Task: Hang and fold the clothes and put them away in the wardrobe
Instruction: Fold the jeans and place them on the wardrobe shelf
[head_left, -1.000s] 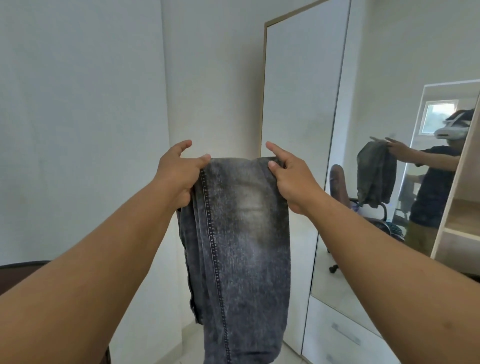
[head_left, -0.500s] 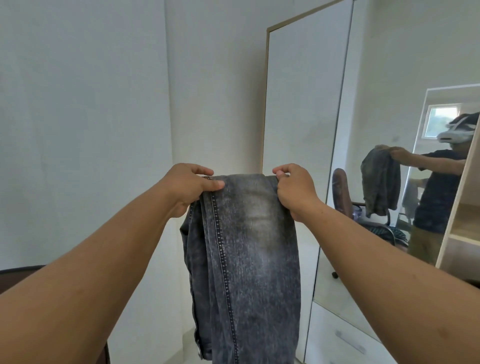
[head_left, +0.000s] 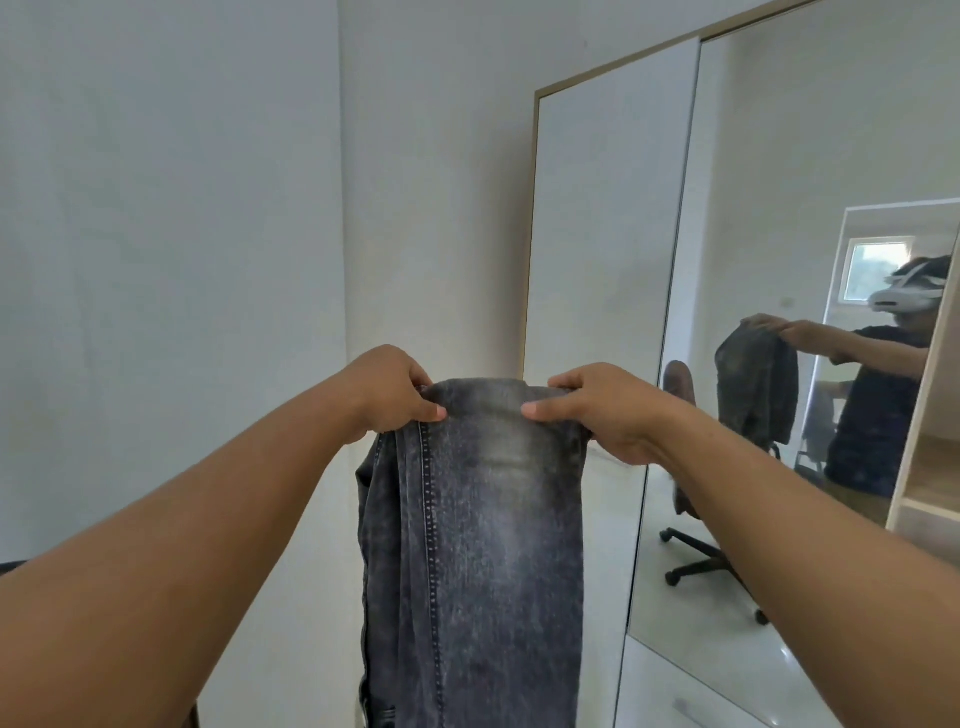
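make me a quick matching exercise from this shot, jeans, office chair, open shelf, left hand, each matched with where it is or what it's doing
Things:
1. jeans
2. office chair
3. open shelf
4. left hand

Places or states:
A. seen reflected in the mirror
B. grips one top corner of the fabric
C. at the right edge of the view
D. hanging down from both hands

Pairs: 1-D, 2-A, 3-C, 4-B

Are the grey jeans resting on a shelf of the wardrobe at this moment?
No. The grey jeans hang in the air, gripped at the top fold by the left hand and right hand.
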